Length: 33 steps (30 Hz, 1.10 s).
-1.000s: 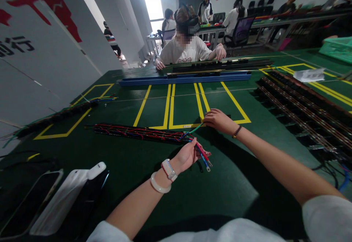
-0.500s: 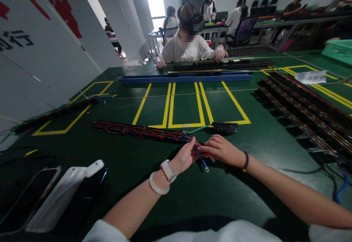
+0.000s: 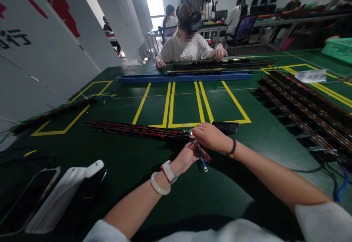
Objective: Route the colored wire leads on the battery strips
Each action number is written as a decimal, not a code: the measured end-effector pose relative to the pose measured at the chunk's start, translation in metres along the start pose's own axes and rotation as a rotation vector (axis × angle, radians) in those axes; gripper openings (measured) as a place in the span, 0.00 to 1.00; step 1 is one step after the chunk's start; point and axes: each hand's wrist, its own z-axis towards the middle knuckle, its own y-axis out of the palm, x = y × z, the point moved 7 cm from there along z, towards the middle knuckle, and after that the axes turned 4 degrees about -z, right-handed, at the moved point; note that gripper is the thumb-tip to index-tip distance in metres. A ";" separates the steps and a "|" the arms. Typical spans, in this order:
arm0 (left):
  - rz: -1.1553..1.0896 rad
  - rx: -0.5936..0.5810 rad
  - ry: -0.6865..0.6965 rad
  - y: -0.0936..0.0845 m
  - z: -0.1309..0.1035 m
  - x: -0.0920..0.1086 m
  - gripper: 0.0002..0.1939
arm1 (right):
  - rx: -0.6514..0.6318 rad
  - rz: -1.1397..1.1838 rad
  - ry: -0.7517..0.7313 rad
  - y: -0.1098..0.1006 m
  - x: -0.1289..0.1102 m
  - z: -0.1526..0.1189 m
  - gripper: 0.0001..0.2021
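Observation:
In front of me lies a long black strip [image 3: 137,130] threaded with red and blue wires. My left hand [image 3: 188,156] is at its right end, palm partly up, closed around the loose wires. A blue wire [image 3: 202,158] with a metal lug at its tip hangs down from that hand. Just above, my right hand [image 3: 207,136] has its fingers bent together at the wire ends. A small shiny tip shows at these fingers, but what they pinch is mostly hidden. Behind the right hand sits a black block [image 3: 225,127].
Phones [image 3: 79,194] and a white case lie at the lower left. Several dark wired strips [image 3: 299,113] fill the right side. A blue rail [image 3: 187,77] crosses the far side, where a co-worker [image 3: 189,47] sits. Another wire bundle [image 3: 66,108] runs along the left edge.
My right hand has moved left and up, from beside the hanging lugs to the strip's end, covering the green wire. The left hand stays in place, turned more palm up. The blue wire still hangs.

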 end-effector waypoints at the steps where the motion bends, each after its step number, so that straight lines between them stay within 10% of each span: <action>1: 0.016 -0.014 -0.004 0.000 0.000 0.000 0.14 | -0.013 -0.027 -0.002 0.001 -0.003 0.011 0.14; 10: 0.031 -0.088 -0.016 -0.004 -0.002 0.003 0.13 | -0.145 -0.109 0.002 0.044 -0.024 0.074 0.13; 18: -0.054 -0.030 -0.020 -0.003 0.001 0.003 0.11 | -0.213 0.123 0.024 -0.007 0.029 0.017 0.15; 33: 0.296 0.131 -0.127 -0.009 -0.007 0.008 0.12 | -0.193 -0.104 0.222 0.033 0.082 -0.020 0.12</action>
